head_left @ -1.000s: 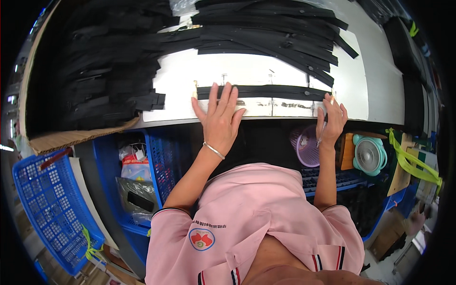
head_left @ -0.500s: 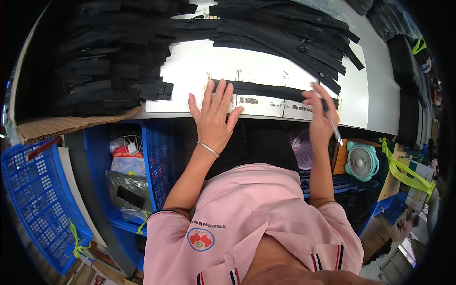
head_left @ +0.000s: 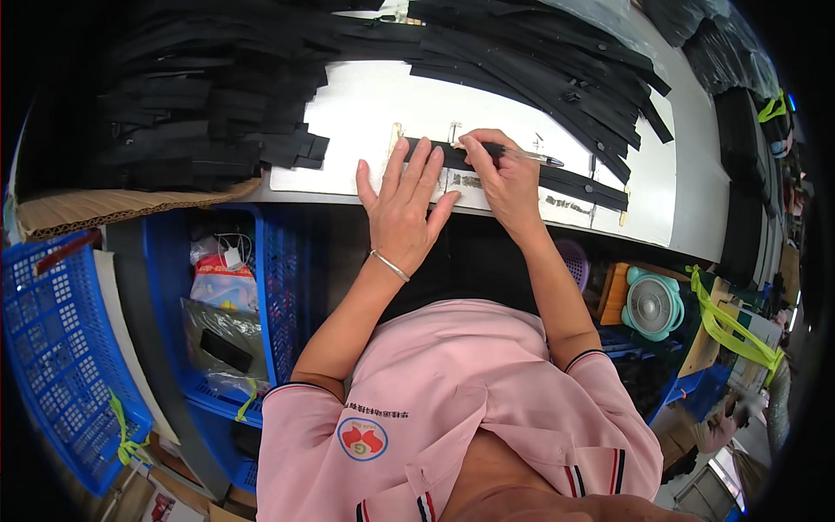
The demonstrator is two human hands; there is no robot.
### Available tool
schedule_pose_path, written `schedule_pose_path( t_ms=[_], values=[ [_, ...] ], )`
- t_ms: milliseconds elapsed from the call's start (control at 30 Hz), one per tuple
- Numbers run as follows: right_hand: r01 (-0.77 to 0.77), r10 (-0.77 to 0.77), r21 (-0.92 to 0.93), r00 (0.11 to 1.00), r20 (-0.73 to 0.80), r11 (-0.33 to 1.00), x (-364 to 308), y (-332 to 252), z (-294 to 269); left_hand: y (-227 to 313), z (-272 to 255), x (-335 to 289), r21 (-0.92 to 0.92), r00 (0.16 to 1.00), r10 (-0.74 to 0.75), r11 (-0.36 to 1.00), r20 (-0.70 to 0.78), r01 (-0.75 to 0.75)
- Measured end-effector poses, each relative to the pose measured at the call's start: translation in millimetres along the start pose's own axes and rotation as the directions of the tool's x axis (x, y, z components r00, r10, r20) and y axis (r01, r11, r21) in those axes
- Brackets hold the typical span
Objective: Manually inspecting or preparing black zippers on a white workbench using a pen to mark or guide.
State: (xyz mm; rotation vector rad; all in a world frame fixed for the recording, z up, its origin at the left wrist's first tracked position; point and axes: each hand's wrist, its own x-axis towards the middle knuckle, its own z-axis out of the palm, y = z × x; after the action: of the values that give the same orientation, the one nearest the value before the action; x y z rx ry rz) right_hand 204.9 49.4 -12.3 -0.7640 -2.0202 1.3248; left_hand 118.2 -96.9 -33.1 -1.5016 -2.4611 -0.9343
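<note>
A long black fabric strip [head_left: 561, 179] lies along the near edge of a white board [head_left: 370, 109] with dark markings. Spread over the strip's left end, my left hand [head_left: 400, 202] rests flat with its fingers apart. My right hand [head_left: 506, 184] is over the strip's middle, thumb and forefinger pinched together at its far edge. A clear-barrelled pen [head_left: 532, 156] is in that hand, one end pointing right. What the fingertips touch under them is hidden.
Black strips lie piled in a left heap [head_left: 187, 113] and a right heap [head_left: 531, 56]. Corrugated cardboard [head_left: 130, 209] lines the near left table edge. Below are blue baskets [head_left: 52, 335], a phone [head_left: 226, 350] on a plastic bag and a small teal fan [head_left: 654, 303].
My right hand, with the pen, has moved left from the strip's right end to its middle, close to my left hand. The left hand stays flat on the strip. The view has shifted slightly.
</note>
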Motion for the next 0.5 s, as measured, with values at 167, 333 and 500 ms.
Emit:
schedule_pose_path(
  t_ms=[167, 333, 500],
  values=[
    [0.038, -0.038, -0.021, 0.999, 0.004, 0.999, 0.5, -1.4, 2.9, -0.4, 0.1, -0.3, 0.012, 1.000, -0.003, 1.000, -0.001, 0.003],
    [-0.039, 0.039, -0.015, 0.999, 0.004, 0.999, 0.1, -5.5, -1.7, -0.6, 1.0, -0.7, 0.021, 1.000, 0.007, 1.000, -0.002, -0.007],
    [0.049, -0.048, -0.008, 0.993, 0.107, 0.999, -1.5, -6.1, -6.2, -0.9, 1.6, -1.2, 0.022, 1.000, 0.005, 1.000, 0.008, -0.005]
  ],
)
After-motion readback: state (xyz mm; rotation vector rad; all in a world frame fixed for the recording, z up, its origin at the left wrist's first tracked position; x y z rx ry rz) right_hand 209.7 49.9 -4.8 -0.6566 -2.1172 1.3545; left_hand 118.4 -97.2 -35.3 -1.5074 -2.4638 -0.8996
